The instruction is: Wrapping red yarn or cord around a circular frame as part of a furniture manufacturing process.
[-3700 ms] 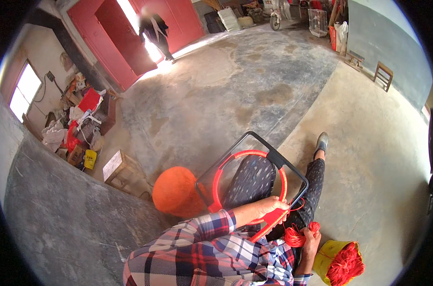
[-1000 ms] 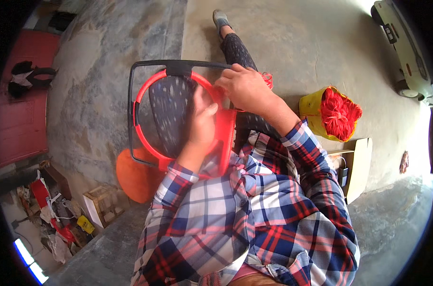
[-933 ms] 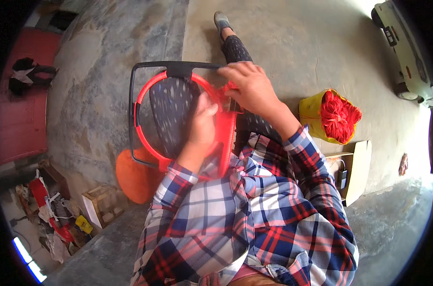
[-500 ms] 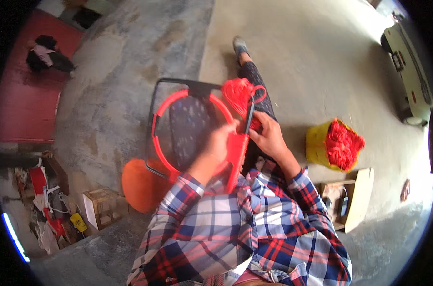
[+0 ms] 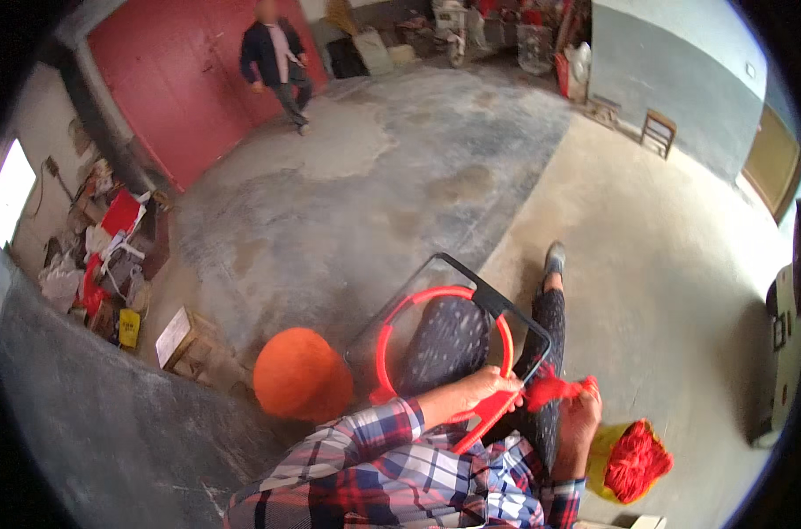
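Across my lap rests a black rectangular frame (image 5: 493, 304) with a ring (image 5: 382, 353) inside it, largely wrapped in red. My left hand (image 5: 490, 388) is closed on the red-wrapped side of this frame, where ring and edge meet. To its right, my right hand (image 5: 582, 413) is closed on a bundle of red strands (image 5: 552, 389), which stretches between the hand and the frame's right side. The bundle is blurred, so single strands cannot be told apart. Beside my right forearm stands a yellow container (image 5: 600, 463) filled with more red strands (image 5: 638, 463).
An orange round object (image 5: 302, 375) stands left of my lap, near a wooden box (image 5: 189, 344). Clutter (image 5: 110, 247) lines the left wall. A person (image 5: 277, 55) is near the red doors (image 5: 171, 84). A small chair (image 5: 659, 132) stands far right, a vehicle (image 5: 784, 353) at the right edge.
My view has tilted up, bringing the far room into sight. My right hand has moved away from the frame, drawing the red bundle rightward. My left hand still grips the frame.
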Tool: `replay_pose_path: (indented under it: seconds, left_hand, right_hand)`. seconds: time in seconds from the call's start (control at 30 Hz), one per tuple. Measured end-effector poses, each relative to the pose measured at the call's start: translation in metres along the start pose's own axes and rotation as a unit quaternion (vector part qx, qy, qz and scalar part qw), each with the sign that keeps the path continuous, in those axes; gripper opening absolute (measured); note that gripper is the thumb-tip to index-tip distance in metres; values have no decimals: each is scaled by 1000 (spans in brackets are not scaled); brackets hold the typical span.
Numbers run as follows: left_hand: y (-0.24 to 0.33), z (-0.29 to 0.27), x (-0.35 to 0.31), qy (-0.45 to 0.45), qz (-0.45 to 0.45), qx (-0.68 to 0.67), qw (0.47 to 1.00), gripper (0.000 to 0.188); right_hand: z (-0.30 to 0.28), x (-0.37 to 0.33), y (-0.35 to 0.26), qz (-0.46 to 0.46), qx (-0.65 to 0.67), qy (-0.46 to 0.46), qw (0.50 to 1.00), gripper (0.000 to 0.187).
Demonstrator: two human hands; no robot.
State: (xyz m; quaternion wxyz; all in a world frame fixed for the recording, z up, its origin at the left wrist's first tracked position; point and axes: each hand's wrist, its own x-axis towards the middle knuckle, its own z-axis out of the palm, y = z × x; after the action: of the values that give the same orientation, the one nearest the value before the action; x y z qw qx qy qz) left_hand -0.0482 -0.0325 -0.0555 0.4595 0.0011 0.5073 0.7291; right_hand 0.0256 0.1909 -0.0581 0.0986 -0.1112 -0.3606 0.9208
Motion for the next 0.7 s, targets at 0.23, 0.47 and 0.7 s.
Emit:
replay_pose_path:
  seconds: [0.23, 0.47, 0.7]
  left_hand:
    - [-1, -2, 2, -8, -17, -24, 1000, 21]
    - [-4, -6, 4, -35, 1, -26, 999, 23]
    - [-2, -2, 3, -44, 9, -28, 999, 21]
  right_hand:
    - [-16, -12, -50, -48, 176, -160, 970, 26]
    - [-39, 1, -42, -58, 111, -9, 992, 15]
    - [30, -16, 32, 95, -188, -61, 976, 24]
